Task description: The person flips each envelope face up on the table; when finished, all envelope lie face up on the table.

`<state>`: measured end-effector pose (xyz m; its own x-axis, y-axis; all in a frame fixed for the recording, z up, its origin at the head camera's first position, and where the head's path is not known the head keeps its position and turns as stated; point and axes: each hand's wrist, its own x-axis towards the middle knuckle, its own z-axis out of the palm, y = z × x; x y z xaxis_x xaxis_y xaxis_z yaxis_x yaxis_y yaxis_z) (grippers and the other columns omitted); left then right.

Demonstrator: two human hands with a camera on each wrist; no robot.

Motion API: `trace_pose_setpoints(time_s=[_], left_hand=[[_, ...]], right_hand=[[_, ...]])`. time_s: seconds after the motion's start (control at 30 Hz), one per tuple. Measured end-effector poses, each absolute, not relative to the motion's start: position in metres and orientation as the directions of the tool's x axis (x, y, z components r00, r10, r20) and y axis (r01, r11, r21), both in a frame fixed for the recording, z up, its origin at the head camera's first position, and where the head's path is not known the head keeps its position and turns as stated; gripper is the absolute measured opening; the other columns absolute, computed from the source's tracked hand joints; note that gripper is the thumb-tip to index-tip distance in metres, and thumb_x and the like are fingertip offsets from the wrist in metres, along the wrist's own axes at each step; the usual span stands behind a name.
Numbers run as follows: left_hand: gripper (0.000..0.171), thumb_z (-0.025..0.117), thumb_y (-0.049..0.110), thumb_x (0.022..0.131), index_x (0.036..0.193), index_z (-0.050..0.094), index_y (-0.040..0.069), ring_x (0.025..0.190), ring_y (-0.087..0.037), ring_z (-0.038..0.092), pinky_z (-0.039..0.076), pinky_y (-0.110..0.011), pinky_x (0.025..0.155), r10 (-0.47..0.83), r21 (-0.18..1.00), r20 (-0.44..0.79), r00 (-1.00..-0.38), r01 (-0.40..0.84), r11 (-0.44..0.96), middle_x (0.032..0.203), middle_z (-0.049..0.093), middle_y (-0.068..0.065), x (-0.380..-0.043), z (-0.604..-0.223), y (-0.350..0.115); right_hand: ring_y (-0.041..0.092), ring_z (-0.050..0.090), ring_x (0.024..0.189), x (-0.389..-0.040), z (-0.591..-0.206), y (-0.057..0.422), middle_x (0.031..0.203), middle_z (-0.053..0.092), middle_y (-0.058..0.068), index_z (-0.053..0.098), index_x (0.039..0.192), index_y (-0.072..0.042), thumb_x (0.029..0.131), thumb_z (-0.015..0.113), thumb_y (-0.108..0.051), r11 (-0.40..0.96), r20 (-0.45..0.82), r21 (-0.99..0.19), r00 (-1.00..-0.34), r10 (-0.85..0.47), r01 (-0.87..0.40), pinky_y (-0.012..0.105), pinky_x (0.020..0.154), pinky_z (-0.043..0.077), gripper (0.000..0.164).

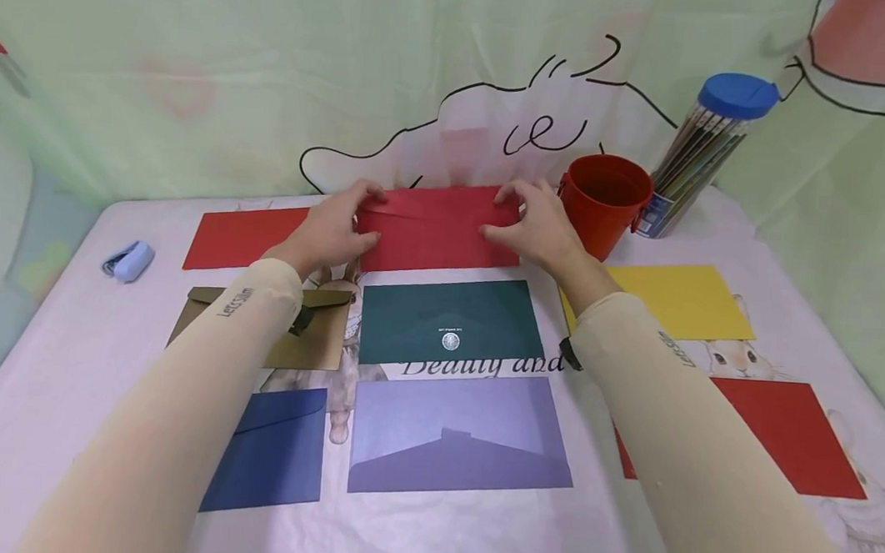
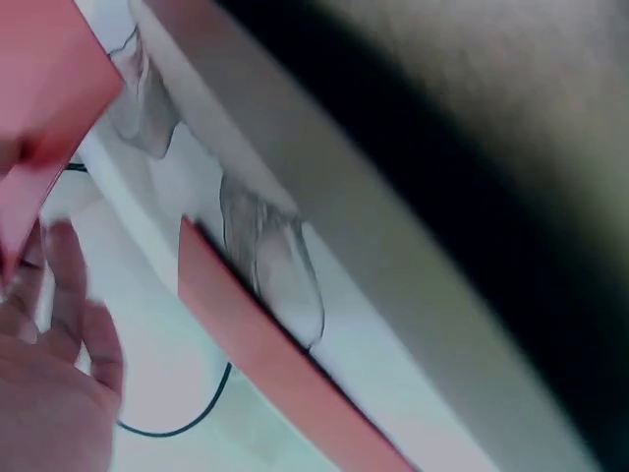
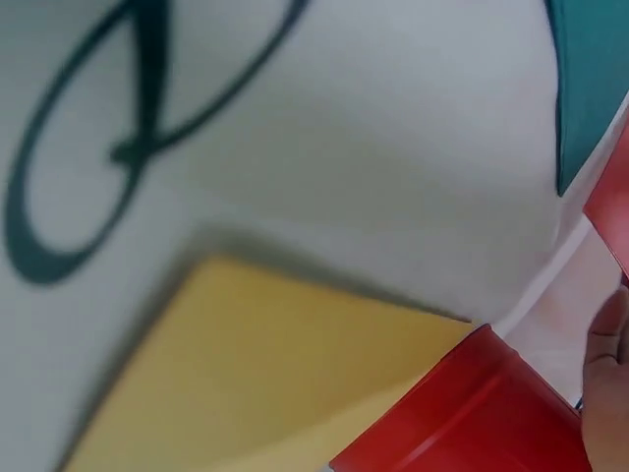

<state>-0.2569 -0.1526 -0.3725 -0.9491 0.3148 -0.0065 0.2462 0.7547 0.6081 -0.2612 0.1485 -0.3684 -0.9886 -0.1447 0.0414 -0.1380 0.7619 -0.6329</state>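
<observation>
In the head view a red envelope (image 1: 437, 230) is at the back middle, its flap line near the top edge. My left hand (image 1: 328, 230) holds its left side with bent fingers and thumb. At the right side my right hand (image 1: 549, 224) grips it, thumb and fingertips on the paper. The left wrist view has the envelope (image 2: 44, 88) with fingers behind its edge. Only part of the right hand (image 3: 606, 393) shows in the right wrist view. A dark green envelope (image 1: 451, 323) with a small white emblem lies just in front, and a lavender envelope (image 1: 460, 436) nearer me.
Left lie another red envelope (image 1: 245, 237), a gold-brown one (image 1: 315, 337) and a blue one (image 1: 283, 456). Right are a yellow one (image 1: 689, 302) and a red one (image 1: 787, 432). A red bucket (image 1: 604, 210) stands beside a pencil tube (image 1: 697, 156). A lilac stapler-like object (image 1: 131, 260) sits far left.
</observation>
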Motion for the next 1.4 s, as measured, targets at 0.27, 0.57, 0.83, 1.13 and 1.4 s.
trace_pose_setpoints(time_s=[0.27, 0.57, 0.83, 1.13, 1.4], left_hand=[[0.073, 0.079, 0.026, 0.085, 0.150, 0.045, 0.022, 0.135, -0.030, 0.038, 0.021, -0.062, 0.110, 0.238, 0.461, -0.124, -0.963, 0.157, 0.873, 0.146, 0.045, -0.010, -0.260, -0.378, -0.145], [0.073, 0.080, 0.020, 0.085, 0.151, 0.047, 0.021, 0.131, -0.034, 0.039, 0.028, -0.057, 0.108, 0.152, 0.450, -0.218, -0.964, 0.039, 0.892, 0.142, 0.044, -0.014, -0.264, -0.377, -0.131], [0.072, 0.079, 0.021, 0.087, 0.151, 0.047, 0.025, 0.134, -0.036, 0.033, 0.043, -0.052, 0.102, 0.092, 0.475, -0.283, -0.955, -0.056, 0.878, 0.148, 0.041, -0.012, -0.267, -0.375, -0.129], [0.067, 0.077, 0.019, 0.089, 0.149, 0.050, 0.028, 0.133, -0.034, 0.031, 0.057, -0.043, 0.082, 0.059, 0.493, -0.346, -0.936, -0.128, 0.860, 0.146, 0.037, -0.016, -0.270, -0.376, -0.128], [0.064, 0.083, 0.026, 0.082, 0.141, 0.058, 0.030, 0.133, -0.037, 0.028, 0.049, -0.053, 0.092, 0.029, 0.375, -0.342, -0.939, -0.108, 0.921, 0.143, 0.036, -0.016, -0.271, -0.362, -0.128]], right_hand=[[0.034, 0.037, 0.132, -0.269, -0.373, 0.144, 0.147, 0.038, 0.016, 0.056, 0.140, -0.013, 0.077, 0.087, -0.017, 0.811, -0.114, -0.582, -0.982, -0.152, -0.058, 0.049, 0.094, 0.052, 0.071], [0.036, 0.036, 0.133, -0.272, -0.374, 0.138, 0.147, 0.037, 0.019, 0.055, 0.143, -0.010, 0.081, 0.084, -0.017, 0.825, -0.199, -0.566, -0.969, -0.144, -0.006, 0.048, 0.094, 0.053, 0.068], [0.036, 0.034, 0.136, -0.275, -0.372, 0.136, 0.149, 0.036, 0.018, 0.057, 0.143, -0.011, 0.083, 0.083, -0.017, 0.814, -0.238, -0.580, -0.962, -0.132, 0.032, 0.046, 0.095, 0.053, 0.066], [0.036, 0.039, 0.133, -0.277, -0.371, 0.139, 0.148, 0.042, 0.016, 0.056, 0.145, -0.014, 0.082, 0.084, -0.019, 0.826, -0.289, -0.560, -0.948, -0.131, 0.057, 0.045, 0.094, 0.053, 0.069], [0.037, 0.037, 0.133, -0.285, -0.363, 0.135, 0.150, 0.041, 0.018, 0.053, 0.147, -0.013, 0.085, 0.081, -0.019, 0.865, -0.368, -0.498, -0.918, -0.146, 0.062, 0.045, 0.094, 0.053, 0.068]])
